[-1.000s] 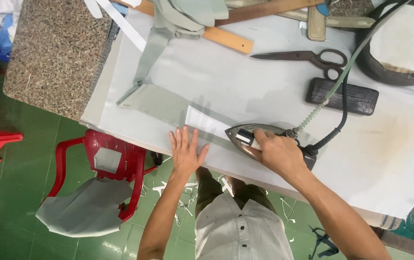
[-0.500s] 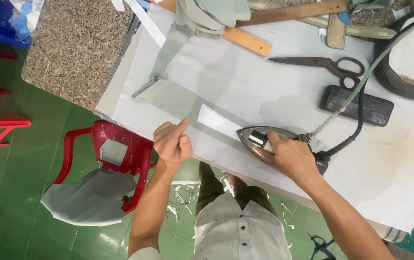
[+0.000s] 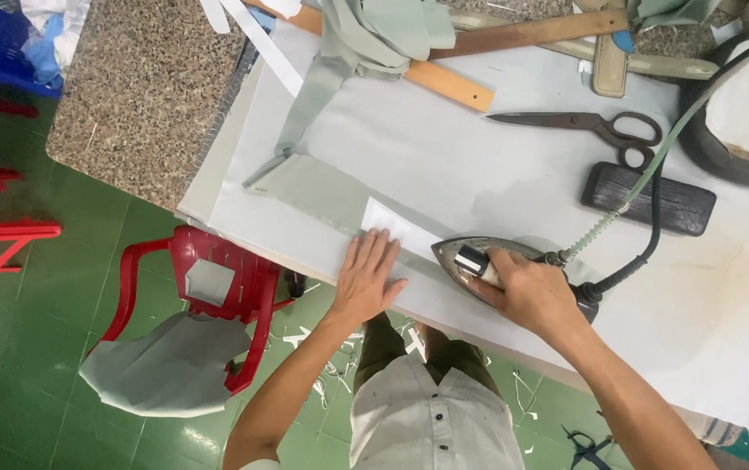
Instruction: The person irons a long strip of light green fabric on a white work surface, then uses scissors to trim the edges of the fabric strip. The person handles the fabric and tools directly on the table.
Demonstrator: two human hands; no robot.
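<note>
While the right hand [image 3: 527,292] wraps around the iron [image 3: 487,265] handle on the table [image 3: 722,296], the left hand [image 3: 370,274] lies flat, fingers spread, on the white strip [image 3: 396,228] over grey-green cloth [image 3: 309,187] just beside it.

1. One iron [image 3: 479,261], at the near edge of the table.
2. One pair of scissors [image 3: 592,128], far right.
3. One dark block [image 3: 648,198], right of centre.
4. Two hands on the table: the left hand [image 3: 367,278] and the right hand [image 3: 527,292].
5. One white strip [image 3: 396,228], just left of the iron.
6. One red plastic chair [image 3: 218,296], near left, with two grey fabric pieces on it.
7. One pale wooden ruler [image 3: 444,83], far centre.
</note>
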